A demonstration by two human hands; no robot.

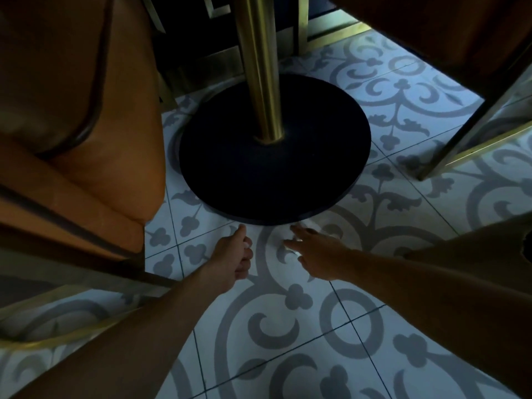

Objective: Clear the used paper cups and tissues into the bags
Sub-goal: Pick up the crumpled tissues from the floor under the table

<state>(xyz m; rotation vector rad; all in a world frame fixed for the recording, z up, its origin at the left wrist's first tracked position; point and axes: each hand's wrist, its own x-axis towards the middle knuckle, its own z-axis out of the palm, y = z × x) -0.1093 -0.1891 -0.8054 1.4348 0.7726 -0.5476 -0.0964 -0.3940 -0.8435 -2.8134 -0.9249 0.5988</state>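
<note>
I am looking under a table at a patterned tile floor. A thin, see-through bag [273,240], hard to make out, lies on the tiles by the edge of the black round table base [273,174]. My left hand [234,256] is curled into a fist with the thumb out, and pale glints between its fingers suggest it pinches the film's left edge. My right hand [312,251] reaches in from the right with fingers spread, fingertips on the film near the base. No paper cups or tissues are visible.
A brass table post [259,67] rises from the base. An orange upholstered chair [86,125] with a brass frame crowds the left side. Another brass chair leg [460,139] stands at the right. Bare tiles [288,341] stretch toward me.
</note>
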